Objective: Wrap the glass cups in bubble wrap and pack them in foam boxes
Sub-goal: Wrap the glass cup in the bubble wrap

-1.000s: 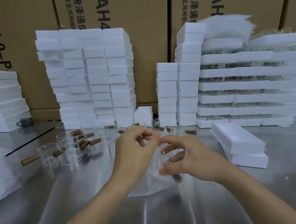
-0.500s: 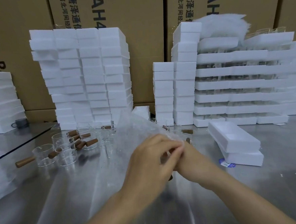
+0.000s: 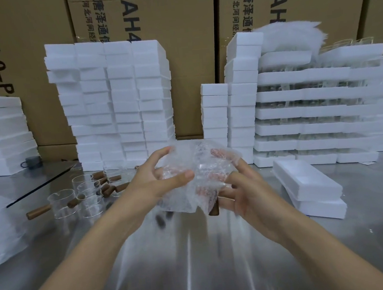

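At frame centre I see the left hand (image 3: 153, 179) and right hand (image 3: 243, 193) both curled around a bubble wrap bundle (image 3: 199, 167), a wooden handle (image 3: 214, 210) poking out below.

The shiny metal tabletop (image 3: 194, 258) is carrying a group of glass cups (image 3: 63, 203) with brown handles at the left, standing close together. Behind them, tall stacks of foam boxes (image 3: 119, 104) are standing along the far edge. At the right, foam trays (image 3: 319, 111) are lying in layers with glassware between them, and two flat foam blocks (image 3: 308, 182) are lying one on the other just in front. A small grey cup (image 3: 32, 161) is sitting beside another foam stack (image 3: 1, 135) at the far left.
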`<state>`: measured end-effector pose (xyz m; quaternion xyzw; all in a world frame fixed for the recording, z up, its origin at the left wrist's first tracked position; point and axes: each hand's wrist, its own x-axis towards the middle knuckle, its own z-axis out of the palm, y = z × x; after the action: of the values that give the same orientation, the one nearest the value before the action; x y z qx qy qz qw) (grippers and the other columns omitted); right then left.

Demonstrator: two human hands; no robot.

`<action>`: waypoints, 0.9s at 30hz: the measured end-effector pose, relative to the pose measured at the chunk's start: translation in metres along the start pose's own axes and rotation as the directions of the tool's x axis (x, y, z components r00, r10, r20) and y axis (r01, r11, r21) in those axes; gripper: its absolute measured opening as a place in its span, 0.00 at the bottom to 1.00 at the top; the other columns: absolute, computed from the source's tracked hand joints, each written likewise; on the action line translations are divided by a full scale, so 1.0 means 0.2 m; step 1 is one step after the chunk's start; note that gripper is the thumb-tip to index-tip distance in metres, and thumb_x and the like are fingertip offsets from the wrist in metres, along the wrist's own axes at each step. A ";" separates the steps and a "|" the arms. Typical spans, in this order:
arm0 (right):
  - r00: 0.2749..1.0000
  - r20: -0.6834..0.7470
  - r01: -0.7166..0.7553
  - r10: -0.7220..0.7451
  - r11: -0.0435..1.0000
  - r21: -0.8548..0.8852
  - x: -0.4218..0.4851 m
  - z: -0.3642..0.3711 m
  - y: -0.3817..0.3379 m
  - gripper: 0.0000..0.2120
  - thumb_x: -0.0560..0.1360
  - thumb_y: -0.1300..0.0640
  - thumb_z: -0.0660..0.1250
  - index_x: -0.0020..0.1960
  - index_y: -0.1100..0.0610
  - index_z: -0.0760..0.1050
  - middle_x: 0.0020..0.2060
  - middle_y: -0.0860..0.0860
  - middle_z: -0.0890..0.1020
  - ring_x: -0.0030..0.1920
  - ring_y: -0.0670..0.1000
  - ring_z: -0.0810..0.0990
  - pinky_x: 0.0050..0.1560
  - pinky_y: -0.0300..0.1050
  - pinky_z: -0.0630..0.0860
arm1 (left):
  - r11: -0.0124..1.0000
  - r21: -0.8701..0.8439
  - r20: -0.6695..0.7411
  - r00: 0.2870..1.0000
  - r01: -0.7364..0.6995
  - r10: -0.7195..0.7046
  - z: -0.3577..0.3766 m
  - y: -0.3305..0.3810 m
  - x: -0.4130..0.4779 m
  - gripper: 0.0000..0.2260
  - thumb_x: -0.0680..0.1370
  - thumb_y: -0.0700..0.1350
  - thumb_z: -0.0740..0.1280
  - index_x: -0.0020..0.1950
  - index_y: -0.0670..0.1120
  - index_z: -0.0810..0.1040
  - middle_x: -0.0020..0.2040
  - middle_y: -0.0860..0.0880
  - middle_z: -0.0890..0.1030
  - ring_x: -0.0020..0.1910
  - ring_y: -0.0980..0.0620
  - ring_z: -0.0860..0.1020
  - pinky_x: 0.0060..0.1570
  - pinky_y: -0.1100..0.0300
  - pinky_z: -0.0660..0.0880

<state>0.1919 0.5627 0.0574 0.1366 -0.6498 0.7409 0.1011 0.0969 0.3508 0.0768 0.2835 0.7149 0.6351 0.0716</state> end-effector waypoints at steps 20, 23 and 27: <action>0.988 -0.094 0.102 -0.126 0.968 -0.229 -0.01 0.02 0.01 0.24 0.80 0.56 0.74 0.73 0.40 0.74 0.64 0.44 0.84 0.66 0.50 0.83 0.63 0.57 0.83 | 0.993 -0.107 0.105 0.994 0.054 -0.042 -0.02 -0.04 0.01 0.30 0.68 0.58 0.83 0.67 0.51 0.84 0.62 0.48 0.87 0.62 0.45 0.85 0.70 0.35 0.74; 0.990 -0.061 0.107 -0.126 0.962 -0.250 -0.01 0.03 0.02 0.25 0.78 0.56 0.76 0.73 0.44 0.74 0.63 0.46 0.85 0.63 0.49 0.84 0.60 0.51 0.84 | 0.999 -0.038 0.167 0.986 0.035 -0.028 -0.01 -0.05 0.01 0.31 0.67 0.58 0.84 0.69 0.52 0.83 0.64 0.51 0.86 0.67 0.47 0.83 0.75 0.38 0.69; 0.988 -0.071 0.112 -0.139 0.949 -0.293 -0.01 0.03 0.05 0.28 0.77 0.58 0.78 0.73 0.46 0.73 0.61 0.43 0.85 0.61 0.45 0.85 0.58 0.41 0.83 | 0.999 0.013 0.190 0.981 0.031 -0.033 0.01 -0.06 0.02 0.39 0.64 0.61 0.85 0.72 0.52 0.80 0.67 0.53 0.85 0.70 0.47 0.81 0.76 0.39 0.70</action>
<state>0.1910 0.5551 0.0474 0.1276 -0.7354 0.6358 0.1965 0.0906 0.3542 0.0660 0.3318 0.7124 0.6004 0.1483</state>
